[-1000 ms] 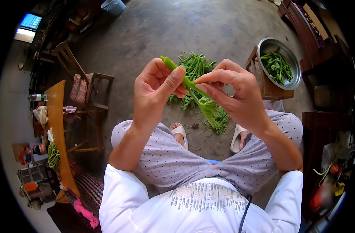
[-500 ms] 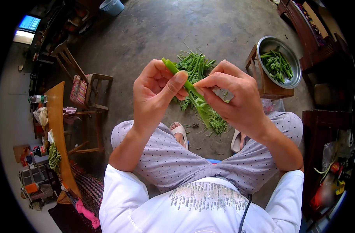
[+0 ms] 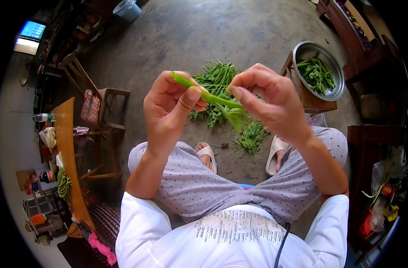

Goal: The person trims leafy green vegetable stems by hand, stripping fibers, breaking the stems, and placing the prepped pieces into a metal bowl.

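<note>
My left hand (image 3: 170, 102) grips a thick, bright green vegetable stalk (image 3: 217, 100) between thumb and fingers. The cut end points up and left, and a paler leafy part hangs at its lower right. Just above the stalk's right half, my right hand (image 3: 269, 98) is closed in a pinch of thumb and forefinger; whatever is in the pinch is too small to make out. Behind and below both hands a heap of leafy green stalks (image 3: 215, 80) lies on the floor, with a smaller pile of leafy scraps (image 3: 251, 136) nearer my feet.
At the right, a metal basin (image 3: 337, 91) with cut green stalks (image 3: 316, 73) stands on a wooden stool (image 3: 319, 105). To the left are a wooden chair (image 3: 103, 91) and a table edge (image 3: 65, 134). A blue bucket (image 3: 127, 10) sits at the back.
My left hand has moved a little left with the stalk, which now lies flatter. My right hand has lifted slightly off the stalk, its pinch now above it.
</note>
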Demonstrator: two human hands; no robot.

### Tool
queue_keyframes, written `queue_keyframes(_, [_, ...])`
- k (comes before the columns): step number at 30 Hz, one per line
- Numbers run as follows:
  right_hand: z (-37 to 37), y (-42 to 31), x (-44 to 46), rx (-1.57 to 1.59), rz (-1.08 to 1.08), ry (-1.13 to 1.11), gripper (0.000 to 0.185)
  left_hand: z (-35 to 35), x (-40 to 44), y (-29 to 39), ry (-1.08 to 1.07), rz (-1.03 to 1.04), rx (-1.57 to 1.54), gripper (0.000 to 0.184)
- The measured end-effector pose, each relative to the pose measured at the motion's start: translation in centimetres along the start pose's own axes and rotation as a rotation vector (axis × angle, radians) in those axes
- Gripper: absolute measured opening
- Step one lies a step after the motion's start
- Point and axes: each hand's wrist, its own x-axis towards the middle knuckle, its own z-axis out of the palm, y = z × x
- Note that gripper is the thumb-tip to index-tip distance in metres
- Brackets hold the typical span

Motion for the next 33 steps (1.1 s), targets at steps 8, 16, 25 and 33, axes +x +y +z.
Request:
queue_keyframes(8, [-2.9,0.4,0.4,0.701,0.218,-0.222,0.018,-1.8,0.4,-0.2,0.020,0.004,-0.029,0.019])
queue_keyframes(16, [-8.7,3.0,0.5,0.146,0.485,-0.133,0.009,-3.6,0.5,0.1,0.117,0.052,-0.116,0.018])
queue_keyframes(25, [-7.7,10.4,-2.9,-0.933,0.360,-0.486,0.040,-6.2,0.6,0.3,0.043,0.134,-0.385,0.024])
queue_keyframes(33, [-4.7,5.9,-1.3,-0.977,-0.099,-0.466,0.030,-5.8,0.5,0.0,0.050,0.076,-0.459,0.023])
